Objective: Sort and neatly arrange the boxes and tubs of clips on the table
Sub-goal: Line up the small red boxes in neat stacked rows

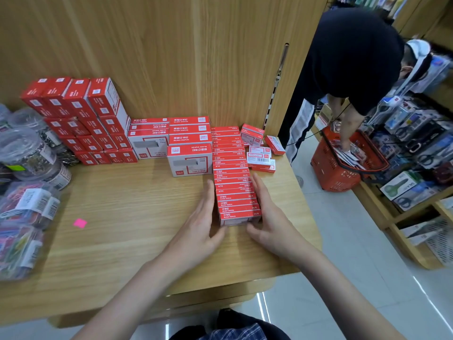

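Note:
A long row of small red staple boxes [232, 177] runs from the wooden back wall toward me on the table [127, 241]. My left hand [199, 223] presses flat against the row's left side near its front end. My right hand [267, 217] presses the right side, thumb at the front box. Larger red-and-white boxes [190, 158] stand left of the row, with a stacked block of red boxes [81, 119] farther left. Clear tubs of clips [29, 153] and packs of coloured clips [27, 207] crowd the table's left edge. Several loose small boxes [261, 153] lie at the back right.
A pink sticky note [80, 223] lies on the table left of my hands. To the right, another person bends over a red shopping basket [343, 163] on the floor. Shelves of scissors [414, 155] line the right side. The table's right edge runs close to the row.

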A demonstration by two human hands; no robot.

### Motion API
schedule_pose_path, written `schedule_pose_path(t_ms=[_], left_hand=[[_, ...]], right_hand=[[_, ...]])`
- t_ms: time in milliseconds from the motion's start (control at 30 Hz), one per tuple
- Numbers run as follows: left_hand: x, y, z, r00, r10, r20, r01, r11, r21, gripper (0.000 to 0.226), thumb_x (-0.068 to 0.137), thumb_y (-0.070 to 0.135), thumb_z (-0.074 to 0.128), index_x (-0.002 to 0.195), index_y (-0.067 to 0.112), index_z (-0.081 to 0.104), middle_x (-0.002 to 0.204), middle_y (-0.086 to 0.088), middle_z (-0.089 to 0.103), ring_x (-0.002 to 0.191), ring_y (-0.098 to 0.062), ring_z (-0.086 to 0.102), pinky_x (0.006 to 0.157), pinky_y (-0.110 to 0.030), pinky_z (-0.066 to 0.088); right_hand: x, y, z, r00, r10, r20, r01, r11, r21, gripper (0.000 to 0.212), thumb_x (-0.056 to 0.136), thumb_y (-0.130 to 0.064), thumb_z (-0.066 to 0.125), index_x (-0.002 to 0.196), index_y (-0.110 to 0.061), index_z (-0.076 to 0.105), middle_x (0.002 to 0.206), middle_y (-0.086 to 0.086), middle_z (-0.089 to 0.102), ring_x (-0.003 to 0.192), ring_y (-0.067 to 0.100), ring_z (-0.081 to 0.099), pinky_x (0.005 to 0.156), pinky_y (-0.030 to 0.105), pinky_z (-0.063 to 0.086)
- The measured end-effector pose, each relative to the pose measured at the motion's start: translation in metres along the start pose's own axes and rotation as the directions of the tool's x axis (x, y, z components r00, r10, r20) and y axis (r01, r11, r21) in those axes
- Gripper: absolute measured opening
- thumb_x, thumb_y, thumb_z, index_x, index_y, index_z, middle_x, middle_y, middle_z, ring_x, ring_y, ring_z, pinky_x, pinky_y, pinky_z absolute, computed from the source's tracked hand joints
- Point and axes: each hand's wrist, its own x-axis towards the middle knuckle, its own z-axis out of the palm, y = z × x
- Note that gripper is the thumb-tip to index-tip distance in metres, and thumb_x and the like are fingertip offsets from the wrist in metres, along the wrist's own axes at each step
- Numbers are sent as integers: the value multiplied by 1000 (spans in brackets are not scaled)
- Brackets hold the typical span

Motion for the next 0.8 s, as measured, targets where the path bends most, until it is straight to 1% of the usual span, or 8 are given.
schedule_pose_path(t_ms=[67, 167, 233, 300, 433, 500, 633, 800], left_hand=[[-2, -2, -3, 1000, -10, 1, 10, 1000, 18, 96, 87, 18, 63, 136, 25, -20, 152, 8, -8, 141, -4, -5, 105, -3, -1], [-8, -3, -11, 1000, -16, -20, 17, 1000, 22, 90, 86, 24, 59, 139, 30, -13, 152, 11, -6, 141, -2, 1, 107, -5, 2], [-10, -1, -18, 997, -13, -77, 14, 1000, 9, 81, 82, 26, 50, 143, 30, -3, 152, 14, 2, 140, 2, 7, 107, -5, 6], [-5, 6, -27, 993, -11, -120, 13, 1000, 12, 77, 81, 26, 44, 145, 30, 1, 151, 19, 5, 137, 9, 6, 106, -3, 6], [21, 23, -37, 984, 128, -125, -115, 988, 107, 68, 90, 25, 40, 146, 26, 2, 151, 19, 2, 137, 10, 0, 106, -4, 3], [38, 31, -38, 979, 175, -106, -155, 973, 171, 63, 92, 27, 38, 147, 20, 8, 152, 14, 3, 138, 7, -1, 108, -5, 1], [67, 35, -30, 970, 239, -35, -213, 915, 342, 56, 92, 29, 33, 143, 5, 28, 150, -1, 16, 139, -7, 6, 108, -8, -3], [78, 22, -19, 966, 258, 1, -214, 801, 559, 50, 88, 24, 35, 123, -7, 54, 133, -23, 48, 126, -33, 45, 105, -39, 30]], right_hand=[[-1, 3, -5, 999, 5, 33, -6, 999, 36, 96, 82, -2, 61, 145, -22, -8, 126, -37, 25, 112, -24, 35, 92, 1, 29], [-2, 4, -14, 996, -9, 94, -3, 993, 118, 93, 81, 3, 60, 141, -27, -4, 124, -39, 22, 113, -29, 29, 93, 0, 28], [-2, 1, -22, 994, -12, 107, -10, 980, 201, 86, 80, 2, 59, 138, -27, 2, 133, -30, 23, 122, -23, 28, 97, 2, 27], [1, 1, -32, 999, -10, 47, -1, 970, 242, 81, 75, -9, 56, 140, -25, 8, 144, -14, 22, 135, -5, 23, 109, 12, 23], [22, 2, -59, 995, -50, -88, 71, 964, 257, 69, 80, -1, 52, 137, -23, 19, 142, -2, 32, 134, 7, 30, 111, 19, 24], [44, 1, -72, 980, -82, -184, 112, 980, 163, 58, 86, 5, 52, 134, -19, 30, 134, -2, 42, 125, 8, 41, 108, 23, 31], [94, 1, -94, 939, -100, -330, 26, 975, -222, 47, 87, -13, 59, 131, -7, 44, 130, 5, 52, 120, 16, 48, 103, 28, 37], [140, 11, -89, 976, -93, -199, -19, 867, -498, 59, 83, -24, 67, 133, -6, 41, 128, 11, 52, 119, 26, 44, 97, 31, 33]])
